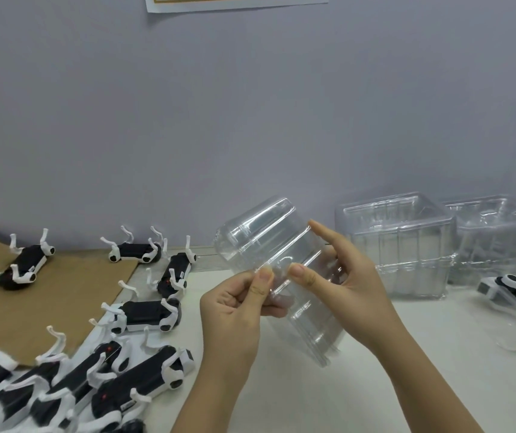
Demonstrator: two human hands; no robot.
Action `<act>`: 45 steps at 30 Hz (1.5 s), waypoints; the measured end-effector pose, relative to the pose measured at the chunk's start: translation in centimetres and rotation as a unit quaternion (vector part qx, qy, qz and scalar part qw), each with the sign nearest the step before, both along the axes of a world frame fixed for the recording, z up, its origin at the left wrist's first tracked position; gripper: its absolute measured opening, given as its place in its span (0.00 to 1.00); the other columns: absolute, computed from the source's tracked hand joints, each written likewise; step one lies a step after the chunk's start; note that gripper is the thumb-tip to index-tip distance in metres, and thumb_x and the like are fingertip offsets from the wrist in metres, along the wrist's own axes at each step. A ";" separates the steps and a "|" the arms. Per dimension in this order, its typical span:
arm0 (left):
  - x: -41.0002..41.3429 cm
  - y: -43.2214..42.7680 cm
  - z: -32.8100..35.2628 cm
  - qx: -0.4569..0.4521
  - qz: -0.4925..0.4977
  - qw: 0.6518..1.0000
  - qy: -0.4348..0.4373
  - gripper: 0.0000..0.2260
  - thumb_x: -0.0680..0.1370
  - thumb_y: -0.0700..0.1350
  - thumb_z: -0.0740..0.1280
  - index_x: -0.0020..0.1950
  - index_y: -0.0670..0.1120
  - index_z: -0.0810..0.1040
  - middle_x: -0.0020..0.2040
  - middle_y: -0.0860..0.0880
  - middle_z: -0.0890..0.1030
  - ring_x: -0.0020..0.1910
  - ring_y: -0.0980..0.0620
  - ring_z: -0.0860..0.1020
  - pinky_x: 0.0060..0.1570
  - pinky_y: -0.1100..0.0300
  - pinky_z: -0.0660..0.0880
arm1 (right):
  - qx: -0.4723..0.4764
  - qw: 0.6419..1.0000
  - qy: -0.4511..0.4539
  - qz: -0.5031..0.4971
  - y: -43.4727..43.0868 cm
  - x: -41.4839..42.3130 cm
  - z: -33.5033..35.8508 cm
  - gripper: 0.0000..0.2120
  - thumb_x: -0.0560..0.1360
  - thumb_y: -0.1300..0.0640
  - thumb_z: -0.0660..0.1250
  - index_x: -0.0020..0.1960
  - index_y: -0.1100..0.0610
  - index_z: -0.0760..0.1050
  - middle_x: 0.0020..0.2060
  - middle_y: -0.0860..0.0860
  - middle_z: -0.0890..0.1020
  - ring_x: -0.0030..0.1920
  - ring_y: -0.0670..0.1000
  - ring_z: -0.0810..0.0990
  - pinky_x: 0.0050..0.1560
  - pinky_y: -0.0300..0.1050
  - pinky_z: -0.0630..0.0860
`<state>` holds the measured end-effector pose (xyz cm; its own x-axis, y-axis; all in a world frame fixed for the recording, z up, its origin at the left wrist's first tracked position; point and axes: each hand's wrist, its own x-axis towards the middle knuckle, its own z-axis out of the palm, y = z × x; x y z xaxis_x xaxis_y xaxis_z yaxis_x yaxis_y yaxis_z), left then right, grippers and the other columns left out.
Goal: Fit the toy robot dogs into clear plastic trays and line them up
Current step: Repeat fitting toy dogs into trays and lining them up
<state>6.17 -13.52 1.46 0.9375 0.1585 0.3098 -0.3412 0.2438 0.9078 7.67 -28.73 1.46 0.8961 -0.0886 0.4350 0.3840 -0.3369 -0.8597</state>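
Centre frame: nested trays (pixel 269 242), lifted off the table (pixel 375 385), tilted, closed bottoms toward upper left, open rims toward lower right. Gripped by both hands.

Left hand (pixel 234 310): thumb and forefinger pinching a thin edge on the near side, other fingers curled beneath.

Right hand (pixel 356 282): thumb pressed on the near face, forefinger stretched along the top, other fingers visible through the plastic behind. Wrapped round the bundle as a whole.

Probably peeling one tray off the nest; a judgement only.

Handling: thin clear plastic, surely very light and springy. Walls likely to buckle or crease under a hard squeeze. Glossy, so slippery, and nested shells apt to cling together. Best taken at the rims, likely the stiffest part. Pinch one rim, brace the rest, slide apart rather than pry.

Left third of frame: loose dogs (pixel 147 314) on their backs, white legs up, some on cardboard (pixel 63 295), some on the table. Hard plastic with thin legs; better lifted by the black body than by a leg.

Right, against the wall: stack (pixel 406 245) of more trays, second stack (pixel 500 232) just beside it.

Far right edge: one packed dog (pixel 512 289), seemingly already in a tray, though the plastic there hard to make out.
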 end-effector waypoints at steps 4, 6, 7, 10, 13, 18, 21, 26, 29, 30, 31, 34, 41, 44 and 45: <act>0.5 -0.1 -0.7 -0.013 0.017 0.999 0.026 0.09 0.71 0.47 0.70 0.37 0.44 0.86 0.33 0.45 0.83 0.28 0.49 0.82 0.30 0.65 0.77 | 0.001 1.000 0.015 -0.010 0.2 0.3 -0.6 0.39 0.55 0.22 0.68 0.65 0.27 0.68 0.42 0.40 0.75 0.37 0.39 0.74 0.46 0.42 0.71; 0.6 -0.1 -0.8 -0.013 0.024 0.999 0.026 0.08 0.70 0.47 0.70 0.37 0.44 0.86 0.33 0.46 0.84 0.28 0.49 0.82 0.30 0.64 0.77 | 0.002 1.000 0.015 -0.015 0.2 0.5 -0.7 0.39 0.55 0.22 0.69 0.65 0.28 0.68 0.42 0.41 0.75 0.36 0.39 0.74 0.45 0.42 0.71; 0.7 -0.1 -0.9 -0.011 0.028 0.999 0.025 0.08 0.71 0.47 0.70 0.37 0.44 0.85 0.33 0.46 0.84 0.28 0.49 0.82 0.30 0.64 0.77 | 0.004 1.000 0.015 -0.018 0.2 0.6 -0.7 0.38 0.56 0.22 0.69 0.65 0.28 0.68 0.42 0.42 0.76 0.36 0.39 0.73 0.45 0.42 0.71; 0.8 0.0 -1.0 0.002 0.045 0.999 0.022 0.09 0.73 0.45 0.71 0.35 0.44 0.84 0.31 0.45 0.83 0.27 0.50 0.81 0.30 0.65 0.77 | 0.010 1.000 0.015 -0.023 -0.1 0.7 -0.7 0.37 0.56 0.25 0.70 0.64 0.28 0.69 0.41 0.43 0.77 0.34 0.40 0.73 0.44 0.42 0.71; 0.8 -0.1 -1.2 0.008 0.074 0.997 0.031 0.09 0.75 0.40 0.71 0.35 0.40 0.81 0.30 0.44 0.82 0.25 0.51 0.80 0.30 0.67 0.75 | 0.008 0.999 0.011 -0.029 -0.2 0.7 -0.7 0.36 0.57 0.26 0.70 0.64 0.28 0.69 0.39 0.39 0.76 0.33 0.39 0.72 0.42 0.39 0.70; 0.9 0.3 -1.2 -0.003 0.087 0.996 0.020 0.13 0.77 0.38 0.69 0.32 0.44 0.78 0.27 0.47 0.80 0.25 0.53 0.79 0.34 0.65 0.77 | 0.034 0.998 0.001 -0.056 -0.7 0.7 -0.2 0.28 0.59 0.29 0.72 0.58 0.24 0.69 0.39 0.44 0.78 0.33 0.40 0.71 0.44 0.40 0.71; 1.1 0.8 -1.2 -0.016 0.082 0.996 0.013 0.16 0.77 0.38 0.68 0.30 0.47 0.81 0.27 0.50 0.79 0.26 0.56 0.77 0.34 0.66 0.78 | 0.049 0.995 -0.017 -0.080 -1.8 0.4 0.5 0.29 0.60 0.31 0.73 0.60 0.26 0.69 0.40 0.47 0.79 0.33 0.42 0.71 0.43 0.42 0.72; 1.9 2.5 -1.2 -0.075 0.068 0.994 0.044 0.16 0.79 0.43 0.66 0.34 0.52 0.85 0.30 0.53 0.82 0.30 0.59 0.79 0.35 0.70 0.75 | 0.071 0.986 -0.068 -0.134 -3.8 -0.4 2.0 0.33 0.62 0.34 0.73 0.65 0.33 0.69 0.36 0.39 0.78 0.33 0.42 0.72 0.37 0.32 0.74; 3.1 2.5 -2.8 -0.177 0.023 0.976 0.125 0.16 0.81 0.43 0.63 0.36 0.46 0.85 0.37 0.48 0.84 0.36 0.53 0.83 0.39 0.61 0.80 | 0.085 0.978 -0.105 -0.158 -4.9 -1.3 3.1 0.31 0.62 0.33 0.75 0.63 0.31 0.70 0.36 0.38 0.77 0.32 0.40 0.72 0.35 0.28 0.72; 3.6 2.1 -3.5 -0.224 0.004 0.963 0.153 0.16 0.81 0.42 0.62 0.37 0.44 0.84 0.37 0.46 0.83 0.36 0.51 0.82 0.41 0.57 0.80 | 0.085 0.977 -0.111 -0.162 -5.2 -1.6 3.4 0.31 0.62 0.34 0.76 0.63 0.31 0.70 0.37 0.40 0.77 0.32 0.40 0.71 0.35 0.27 0.72; 4.1 1.5 -4.2 -0.263 -0.012 0.949 0.175 0.14 0.82 0.42 0.61 0.41 0.41 0.81 0.37 0.45 0.82 0.36 0.49 0.81 0.46 0.52 0.79 | 0.082 0.976 -0.116 -0.166 -5.4 -1.8 3.5 0.31 0.63 0.35 0.76 0.64 0.31 0.70 0.39 0.41 0.77 0.33 0.41 0.71 0.35 0.27 0.72; 5.4 -0.7 -6.1 -0.308 -0.015 0.925 0.221 0.12 0.83 0.39 0.57 0.46 0.39 0.78 0.38 0.44 0.82 0.38 0.48 0.79 0.52 0.51 0.74 | 0.074 0.974 -0.116 -0.179 -5.9 -1.9 3.5 0.30 0.64 0.36 0.73 0.64 0.31 0.69 0.42 0.46 0.78 0.33 0.40 0.71 0.38 0.25 0.71; 7.5 -3.1 -8.6 -0.131 -0.033 0.929 0.345 0.15 0.83 0.46 0.59 0.44 0.37 0.76 0.34 0.42 0.81 0.34 0.47 0.80 0.35 0.57 0.79 | 0.081 0.971 -0.119 -0.192 -6.7 -1.7 3.6 0.25 0.64 0.37 0.73 0.59 0.25 0.68 0.44 0.48 0.79 0.33 0.40 0.72 0.37 0.25 0.71; 8.5 -3.2 -8.2 -0.022 -0.050 0.922 0.384 0.18 0.84 0.47 0.58 0.39 0.37 0.71 0.29 0.43 0.76 0.23 0.48 0.73 0.20 0.63 0.70 | 0.075 0.972 -0.129 -0.183 -6.6 -1.4 3.6 0.26 0.65 0.38 0.73 0.60 0.26 0.68 0.44 0.48 0.79 0.34 0.39 0.72 0.37 0.24 0.71; 8.8 -3.3 -8.0 0.012 -0.058 0.918 0.391 0.18 0.84 0.46 0.59 0.36 0.39 0.68 0.25 0.46 0.71 0.21 0.50 0.68 0.18 0.65 0.65 | 0.072 0.972 -0.129 -0.183 -6.3 -1.5 3.7 0.26 0.65 0.38 0.73 0.60 0.27 0.68 0.44 0.48 0.79 0.34 0.39 0.73 0.37 0.24 0.71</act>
